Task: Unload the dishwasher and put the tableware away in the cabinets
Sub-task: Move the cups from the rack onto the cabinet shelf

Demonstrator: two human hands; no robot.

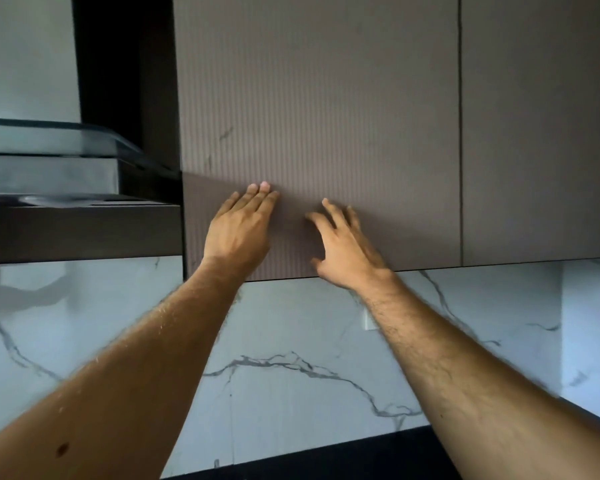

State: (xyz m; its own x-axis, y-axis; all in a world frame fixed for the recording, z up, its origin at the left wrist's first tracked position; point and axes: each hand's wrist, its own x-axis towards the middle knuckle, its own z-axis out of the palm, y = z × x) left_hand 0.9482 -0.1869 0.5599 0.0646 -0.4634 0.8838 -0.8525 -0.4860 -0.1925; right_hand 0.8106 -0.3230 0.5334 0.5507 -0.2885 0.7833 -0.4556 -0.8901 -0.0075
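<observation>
Both our hands flat and holding nothing, left hand [241,230] pressing the ribbed cabinet door [319,133], right hand [343,247] spread near its lower edge; stiff, handleless panel, likely best hooked from underneath; no tableware in view

The ribbed cabinet door [319,116] stands shut flush with its plain neighbour [537,133], only a thin seam between them, blocking any way inside. Both hands, left hand [238,228] and right hand [343,245], lie flat against its lower part. Below its bottom edge, open room runs down along the marble backsplash [291,341]. To the left, the range hood [66,216] juts out beside the door.
</observation>
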